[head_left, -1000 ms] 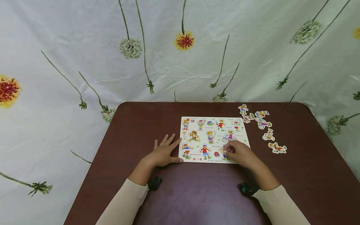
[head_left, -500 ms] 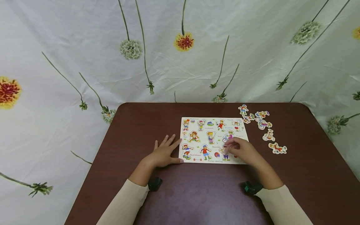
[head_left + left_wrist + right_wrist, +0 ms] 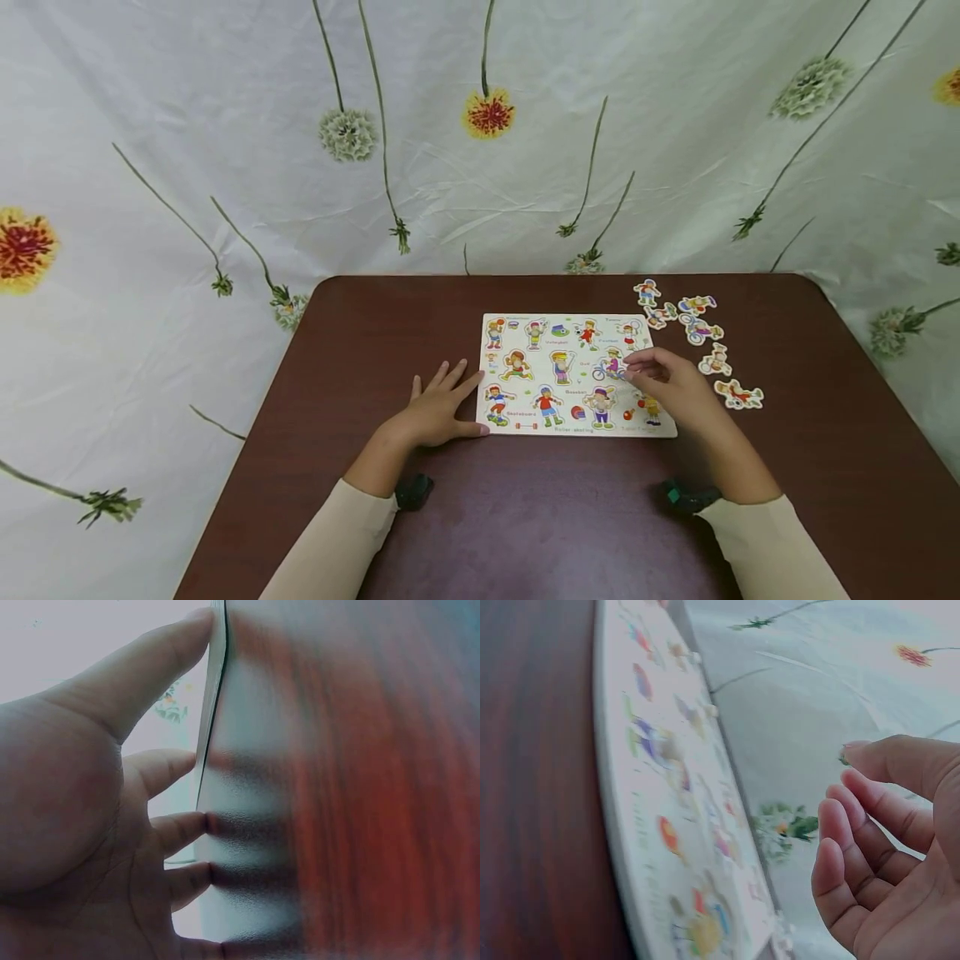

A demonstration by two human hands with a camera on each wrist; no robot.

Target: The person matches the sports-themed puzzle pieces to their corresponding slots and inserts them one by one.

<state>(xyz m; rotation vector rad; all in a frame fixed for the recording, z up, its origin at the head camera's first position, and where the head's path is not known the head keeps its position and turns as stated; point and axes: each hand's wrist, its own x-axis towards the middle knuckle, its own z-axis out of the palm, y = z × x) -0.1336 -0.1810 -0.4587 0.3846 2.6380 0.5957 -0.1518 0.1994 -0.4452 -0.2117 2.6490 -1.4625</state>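
Note:
A white puzzle board (image 3: 540,417) with printed sports figures lies on the table. My left hand (image 3: 435,412) rests beside it with fingers spread, thumb and forefinger at the board's left edge; the left wrist view shows the thumb (image 3: 150,667) against that edge. Over the board's right side hovers my right hand (image 3: 675,392), its fingers (image 3: 836,825) loosely bent and holding nothing. A purple-clad figure piece (image 3: 600,408) lies in the bottom row, left of this hand. Part of the board's right side is hidden beneath the hand.
Several loose figure pieces lie right of the board, among them a bicycle piece (image 3: 697,329) and a red-clad one (image 3: 738,395) nearest the right hand. A flowered cloth (image 3: 480,192) hangs behind the dark table (image 3: 510,517).
My right hand has let go of the purple-clad figure piece in the bottom row and moved right and slightly away, uncovering it. My left hand has stayed in place.

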